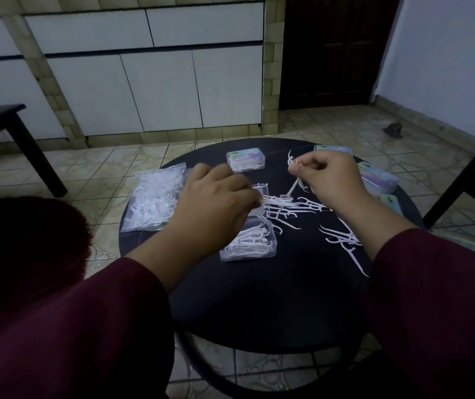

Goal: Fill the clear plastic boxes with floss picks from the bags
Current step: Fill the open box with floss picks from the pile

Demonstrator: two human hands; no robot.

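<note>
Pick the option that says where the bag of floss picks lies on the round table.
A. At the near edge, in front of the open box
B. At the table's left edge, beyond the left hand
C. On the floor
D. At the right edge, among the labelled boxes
B: the bag lies at the left edge of the table, just beyond the left hand.

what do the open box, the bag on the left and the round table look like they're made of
Open box: clear hard plastic, glossy; the picks show through its walls.
Bag: thin clear plastic film, wrinkled and shiny.
Round table: dark, smooth, matte top; material unclear, possibly painted wood or laminate.
</note>
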